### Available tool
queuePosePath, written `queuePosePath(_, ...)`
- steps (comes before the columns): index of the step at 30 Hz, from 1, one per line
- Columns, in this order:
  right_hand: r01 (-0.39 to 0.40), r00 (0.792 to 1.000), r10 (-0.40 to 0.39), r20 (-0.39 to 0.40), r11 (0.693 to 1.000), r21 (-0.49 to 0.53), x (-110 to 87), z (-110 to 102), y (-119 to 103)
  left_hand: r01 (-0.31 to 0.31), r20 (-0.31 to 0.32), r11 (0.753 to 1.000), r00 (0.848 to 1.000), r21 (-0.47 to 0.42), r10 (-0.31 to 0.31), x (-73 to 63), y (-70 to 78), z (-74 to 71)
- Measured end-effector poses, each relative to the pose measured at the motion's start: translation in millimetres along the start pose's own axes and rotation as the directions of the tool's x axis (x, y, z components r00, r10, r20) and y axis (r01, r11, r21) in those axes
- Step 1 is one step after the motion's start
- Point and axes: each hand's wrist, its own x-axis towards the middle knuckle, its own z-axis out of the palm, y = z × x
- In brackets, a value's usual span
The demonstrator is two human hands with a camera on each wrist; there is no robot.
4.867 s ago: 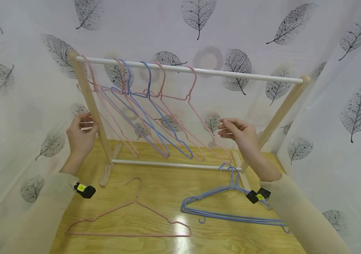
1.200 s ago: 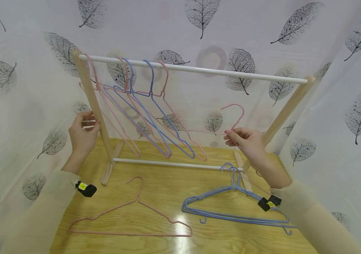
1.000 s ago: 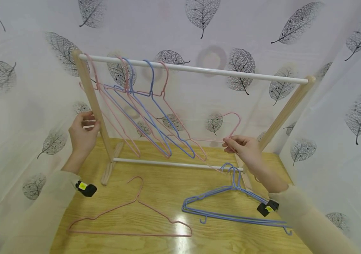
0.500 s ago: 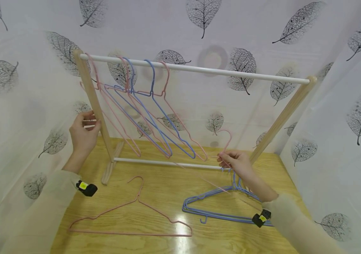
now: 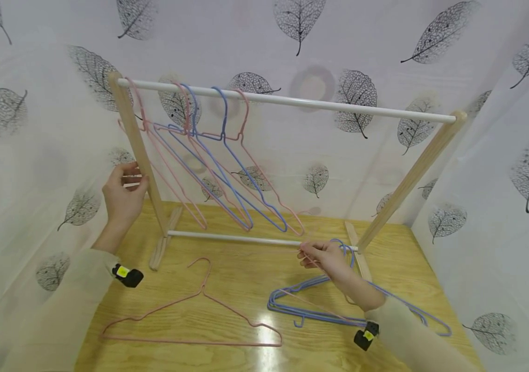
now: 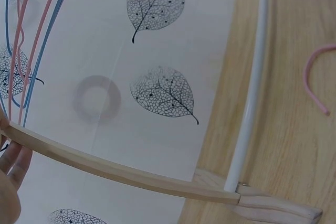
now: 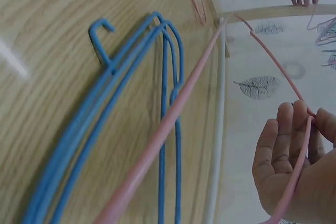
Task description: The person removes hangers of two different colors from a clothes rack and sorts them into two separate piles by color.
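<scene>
My right hand (image 5: 331, 263) pinches a pink clothes hanger (image 7: 152, 145) by its neck, low at the front of the rack's bottom rail. Its long bottom bar crosses over the stacked blue hangers (image 5: 320, 316) in the head view. My left hand (image 5: 122, 201) grips the left wooden post (image 5: 136, 134) of the garment rack, thumb in front and fingers behind. From the left part of the white top rail (image 5: 338, 107) hang pink and blue hangers; the outermost is a pink hanger (image 5: 259, 170). Another pink hanger (image 5: 203, 295) lies flat on the table at front left.
A wooden table (image 5: 227, 274) bears the rack's feet and the loose hangers. The right wooden post (image 5: 408, 181) slants up to the rail beside my right forearm. A white bottom rail (image 5: 236, 238) joins the feet. A leaf-patterned curtain (image 5: 380, 31) surrounds the table.
My right hand has taken the outermost pink hanger off the top rail and brought it down, lately leftward, to above the blue hangers. The left hand has stayed on its post.
</scene>
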Motion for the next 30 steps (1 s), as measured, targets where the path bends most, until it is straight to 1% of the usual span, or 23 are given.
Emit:
queuePosePath(3,-0.016,0.999,0.015,0.033,1.000,0.023,1.0,10.3,5.4,-0.001,-0.002,1.000,1.000,-0.001,0.001,-0.1,0.1,0.3)
queuePosePath(7,-0.014,0.997,0.011,0.077,0.999,0.037,2.5,25.0,12.3,0.003,-0.010,1.000,1.000,0.000,-0.003,0.0,-0.2,0.8)
queuePosePath(14,-0.035,0.993,0.025,0.118,0.996,0.085,8.8,54.6,20.1,0.001,-0.020,1.000,1.000,0.007,0.000,0.0,-0.5,1.7)
queuePosePath(18,-0.029,0.984,0.012,0.177,0.995,0.098,12.7,72.5,23.6,0.003,-0.024,1.000,1.000,0.005,-0.002,0.3,-0.9,1.6)
queuePosePath(21,-0.037,0.979,0.013,0.202,0.992,0.117,14.5,86.5,26.6,0.000,-0.024,1.000,1.000,0.005,0.000,0.1,-1.8,1.5)
queuePosePath(27,-0.062,0.974,0.034,0.226,0.991,0.118,15.5,112.1,30.1,-0.005,-0.023,1.000,1.000,0.003,0.005,-0.1,-2.8,2.0)
queuePosePath(30,-0.077,0.972,0.050,0.230,0.991,0.108,15.9,123.8,27.6,-0.007,-0.024,1.000,1.000,0.006,0.007,1.1,-2.4,2.5)
